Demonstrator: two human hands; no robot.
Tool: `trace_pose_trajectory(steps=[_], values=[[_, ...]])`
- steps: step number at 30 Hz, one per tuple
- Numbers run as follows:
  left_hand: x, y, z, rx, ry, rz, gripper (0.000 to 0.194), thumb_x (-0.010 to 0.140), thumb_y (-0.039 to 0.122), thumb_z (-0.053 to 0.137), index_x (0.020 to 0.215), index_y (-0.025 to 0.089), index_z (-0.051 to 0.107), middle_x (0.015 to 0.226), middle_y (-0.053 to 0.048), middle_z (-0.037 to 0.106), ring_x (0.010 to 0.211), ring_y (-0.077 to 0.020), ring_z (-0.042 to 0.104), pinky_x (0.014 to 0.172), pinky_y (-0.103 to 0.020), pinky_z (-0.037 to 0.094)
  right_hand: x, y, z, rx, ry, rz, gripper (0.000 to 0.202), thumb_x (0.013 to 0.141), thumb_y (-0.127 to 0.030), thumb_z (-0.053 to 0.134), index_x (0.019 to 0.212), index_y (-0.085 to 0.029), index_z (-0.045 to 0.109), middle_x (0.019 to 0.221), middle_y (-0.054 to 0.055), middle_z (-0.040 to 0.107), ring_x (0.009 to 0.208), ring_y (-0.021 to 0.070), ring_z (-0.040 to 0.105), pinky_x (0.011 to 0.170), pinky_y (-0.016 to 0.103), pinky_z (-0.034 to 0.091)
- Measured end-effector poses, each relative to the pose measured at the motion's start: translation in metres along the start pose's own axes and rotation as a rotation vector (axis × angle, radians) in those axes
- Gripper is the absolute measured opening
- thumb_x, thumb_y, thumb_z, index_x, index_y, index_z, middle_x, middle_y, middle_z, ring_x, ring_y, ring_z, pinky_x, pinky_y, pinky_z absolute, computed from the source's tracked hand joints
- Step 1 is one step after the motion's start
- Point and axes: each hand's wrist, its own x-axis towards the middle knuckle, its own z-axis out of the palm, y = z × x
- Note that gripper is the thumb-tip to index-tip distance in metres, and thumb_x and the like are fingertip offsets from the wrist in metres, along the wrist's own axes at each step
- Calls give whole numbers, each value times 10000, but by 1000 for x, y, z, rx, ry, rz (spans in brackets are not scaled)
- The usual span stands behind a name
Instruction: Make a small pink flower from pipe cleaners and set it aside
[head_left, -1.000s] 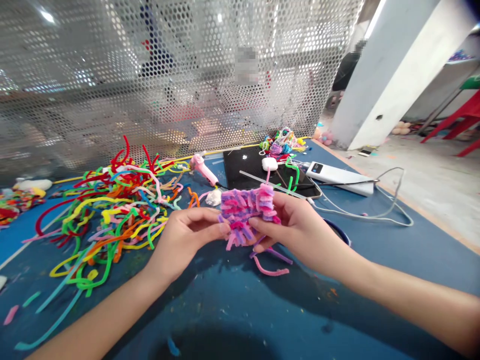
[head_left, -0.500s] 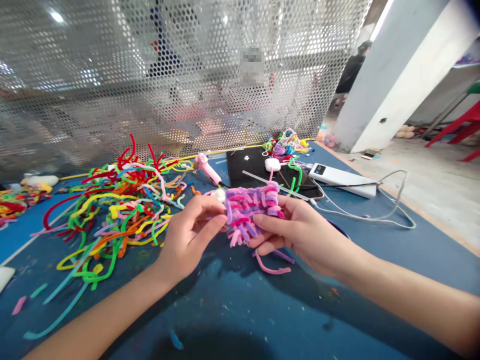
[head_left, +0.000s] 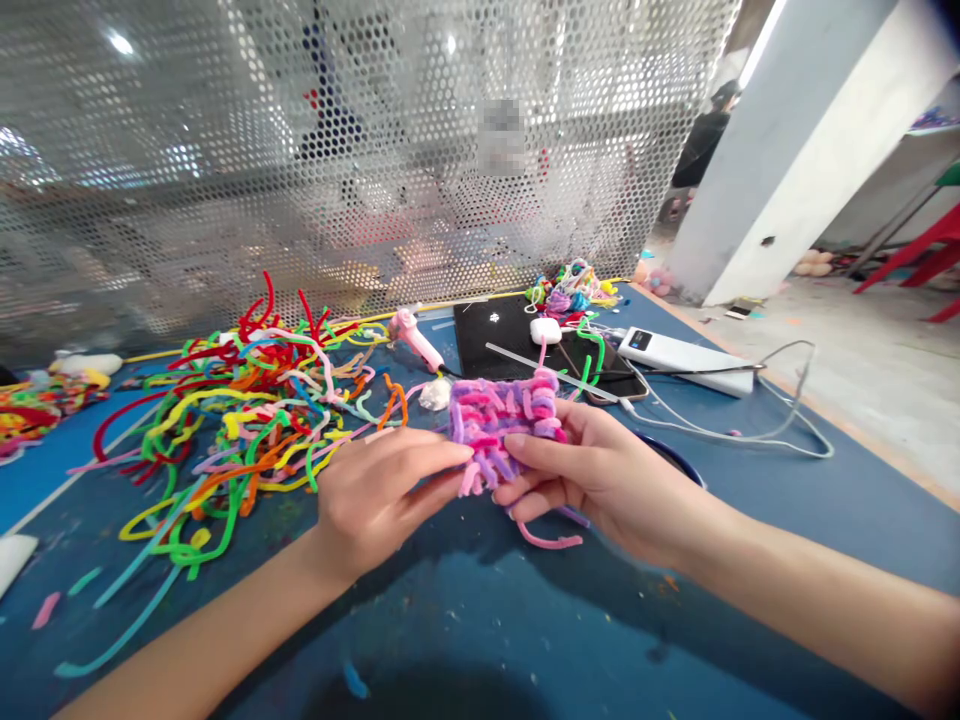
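Note:
A small woven piece of pink, purple and magenta fuzzy stems (head_left: pixel 499 415) is held above the blue table. My right hand (head_left: pixel 592 460) grips its right side, thumb on the front and fingers behind and below. My left hand (head_left: pixel 390 490) pinches the lower left edge of the piece with fingertips close together. Short stem ends stick out along the bottom. A loose pink stem (head_left: pixel 551 541) and a purple one hang or lie just below my right hand.
A large tangle of coloured stems (head_left: pixel 247 400) covers the left of the table (head_left: pixel 465 620). Behind the piece are a pink tool (head_left: pixel 415 338), a black tablet (head_left: pixel 487 340), a white case (head_left: pixel 545 330), a phone and a white power bank (head_left: pixel 686 360) with cables. A perforated metal screen (head_left: pixel 337 170) stands behind.
My left hand has shifted from the left edge of the woven piece to its lower left corner, its fingers now straighter. My right hand keeps nearly the same hold.

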Motion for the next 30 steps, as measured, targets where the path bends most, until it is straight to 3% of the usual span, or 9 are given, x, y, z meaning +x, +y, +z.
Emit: trace_pose_trajectory(steps=[3,7,11,15,20,22,26,30], values=[[0,0,1,1,20,7,206,779,153,684,954,259,664,845,0,758,750,-153,709,729,-228,512,-1,0,1,-3,1,-18,99,828,-172,643,895,-154,573,704,22,710,624,123,713,582,182,600],[4,-2,0,0,56,141,153,823,160,650,961,221,623,766,2,743,689,-131,696,691,-220,516,-3,0,3,5,0,-6,94,822,-170,643,887,-138,584,673,25,702,583,115,699,571,181,596],[8,-4,-4,-79,-17,208,116,842,209,647,954,187,629,786,-14,734,697,-113,679,667,-198,511,-4,-2,5,7,3,-20,36,846,-149,583,878,-134,592,686,38,706,577,111,690,546,184,590],[9,-1,-2,-133,30,-19,188,800,167,686,981,206,652,890,-12,708,819,-120,660,790,-215,513,-5,-1,5,-15,22,-66,52,851,-131,561,889,-145,594,690,28,703,583,109,689,549,194,593],[15,7,0,-366,-28,-441,92,824,176,640,837,240,705,1051,-9,676,944,-136,648,744,-182,529,-4,-1,4,-34,9,-103,82,853,-132,569,928,-154,593,722,20,707,598,107,694,574,200,600],[18,7,-1,-510,-44,-571,61,816,200,653,817,242,697,1016,8,699,921,-128,661,726,-161,530,-4,-1,4,-37,6,-99,68,847,-132,575,909,-154,592,715,18,706,588,104,691,567,191,595],[20,5,-2,-696,-41,-720,68,766,190,706,799,238,670,764,58,702,692,-75,666,634,-113,520,-4,-3,3,-66,12,-88,78,844,-134,572,918,-156,582,690,13,700,564,107,686,549,196,591],[19,8,-2,-751,-57,-777,80,739,164,721,767,223,676,700,64,696,620,-59,653,596,-94,515,-4,-5,2,-137,46,-62,149,812,-162,613,957,-144,585,738,38,707,623,137,696,579,236,597]])
